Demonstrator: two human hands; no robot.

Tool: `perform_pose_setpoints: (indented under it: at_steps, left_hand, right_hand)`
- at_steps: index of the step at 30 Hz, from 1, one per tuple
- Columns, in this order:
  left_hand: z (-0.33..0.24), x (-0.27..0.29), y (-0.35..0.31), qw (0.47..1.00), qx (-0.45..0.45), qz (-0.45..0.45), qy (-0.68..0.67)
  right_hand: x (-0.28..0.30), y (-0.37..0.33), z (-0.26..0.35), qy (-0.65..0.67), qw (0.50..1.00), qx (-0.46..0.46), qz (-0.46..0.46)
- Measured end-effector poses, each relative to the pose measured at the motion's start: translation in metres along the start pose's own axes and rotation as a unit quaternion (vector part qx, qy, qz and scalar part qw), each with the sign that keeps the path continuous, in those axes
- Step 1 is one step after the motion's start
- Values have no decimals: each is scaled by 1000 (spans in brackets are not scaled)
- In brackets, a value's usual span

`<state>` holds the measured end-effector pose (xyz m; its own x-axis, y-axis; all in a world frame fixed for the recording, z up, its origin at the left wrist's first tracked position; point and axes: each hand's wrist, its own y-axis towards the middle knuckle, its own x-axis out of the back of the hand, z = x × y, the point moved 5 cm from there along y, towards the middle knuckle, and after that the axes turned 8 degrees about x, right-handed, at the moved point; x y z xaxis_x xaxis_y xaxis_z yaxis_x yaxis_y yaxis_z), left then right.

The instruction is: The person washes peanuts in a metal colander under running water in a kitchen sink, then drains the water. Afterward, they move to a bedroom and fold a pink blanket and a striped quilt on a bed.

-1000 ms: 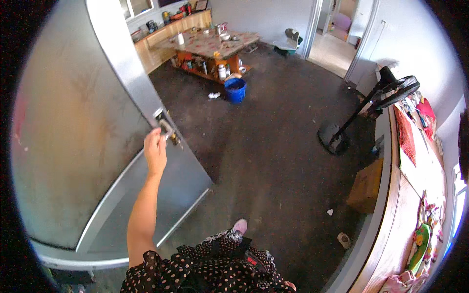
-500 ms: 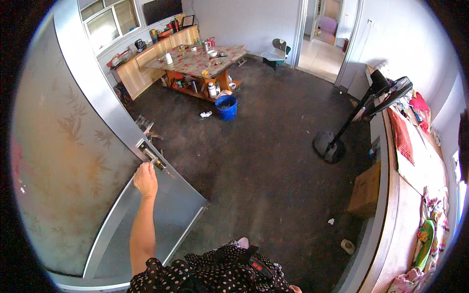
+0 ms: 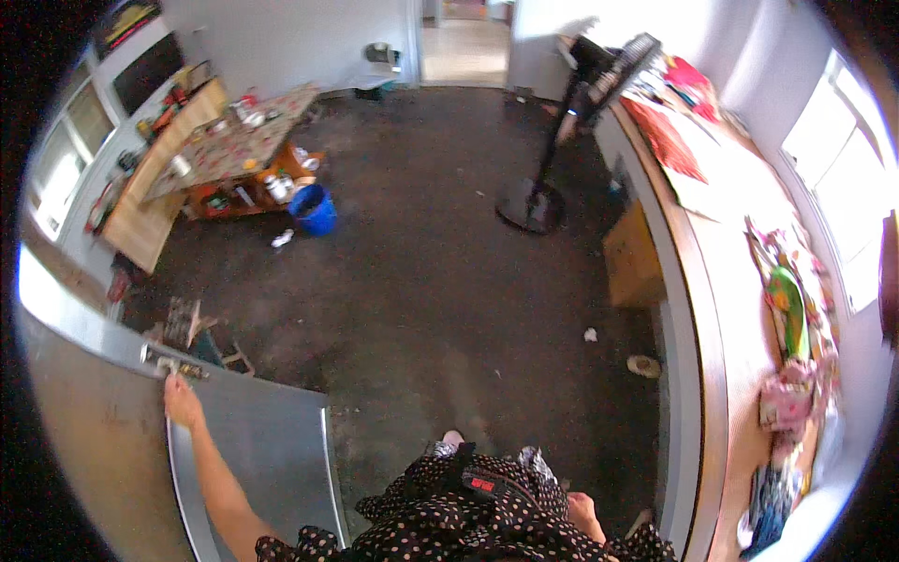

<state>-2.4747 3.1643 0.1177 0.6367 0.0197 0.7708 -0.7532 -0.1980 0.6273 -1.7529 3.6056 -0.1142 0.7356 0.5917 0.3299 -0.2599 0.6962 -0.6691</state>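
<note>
At the left, my left hand [image 3: 182,401] is closed round the metal handle [image 3: 169,363] of a door. The grey door [image 3: 262,450] has a metal frame and a pane on its far-left part, and it stands ajar into the room. My left arm is stretched out to it. Low in the picture, my right hand [image 3: 582,515] hangs beside my dark dotted clothing [image 3: 440,525], its fingers too small and turned away to make out. A black belt bag [image 3: 482,482] with a red mark sits at my waist.
A blue bucket [image 3: 313,210] stands by a patterned table [image 3: 220,150]. A black standing fan [image 3: 543,178] is ahead to the right. Along the right runs a raised bed platform [image 3: 740,393] with cloths, a carton [image 3: 633,258] against its side. Beyond lies a doorway [image 3: 464,51].
My view has swung to the right and forward, so the door and its handle sit further left and lower. My left hand stays on the handle. My right hand has come further into view.
</note>
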Motion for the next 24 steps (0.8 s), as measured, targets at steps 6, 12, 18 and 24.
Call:
perform_pose_setpoints:
  at_steps: [6,12,18,24]
  left_hand:
    - [-94,46,-63,968,-184,-136,-101]
    - [-181,-24,-221,873,-222,255,-353]
    - [-266,-5,-310,838,-273,361,-306]
    - [-355,54,-345,835,-338,333,-279]
  right_hand:
    - [7,-20,-41,148,980,-100,-93]
    - [21,-16,-60,41,993,-106,-31]
    - [59,16,-59,36,990,-113,-77]
    - [129,69,-43,-14,989,-100,-111]
